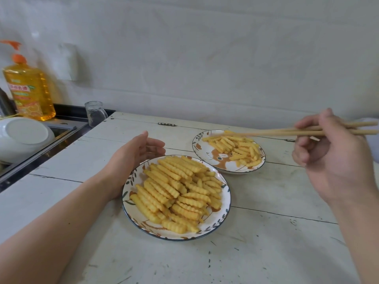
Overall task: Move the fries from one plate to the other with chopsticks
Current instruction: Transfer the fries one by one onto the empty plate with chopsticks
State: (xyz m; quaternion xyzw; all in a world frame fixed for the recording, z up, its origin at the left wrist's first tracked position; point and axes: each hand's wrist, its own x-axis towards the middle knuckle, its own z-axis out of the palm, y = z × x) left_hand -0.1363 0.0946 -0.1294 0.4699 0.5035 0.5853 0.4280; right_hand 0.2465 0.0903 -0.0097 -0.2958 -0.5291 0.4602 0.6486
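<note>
Near plate [224, 203]: patterned rim, heaped with crinkle-cut fries [176, 191], on white plank bench [266, 242].
Far plate [207, 150]: just beyond and right of the near one, holding a smaller heap of fries [238, 148].
Left hand [133, 158]: fingers relaxed and open, cupped against the near plate's left rim, holding nothing.
Right hand [328, 152]: fingers curled round wooden chopsticks [287, 131]; tips over the far plate's back edge, on or pinching a fry there, which one cannot tell.
Left background: dish-soap bottle [30, 91], glass mug [95, 112], white bowls [24, 138] in sink.
</note>
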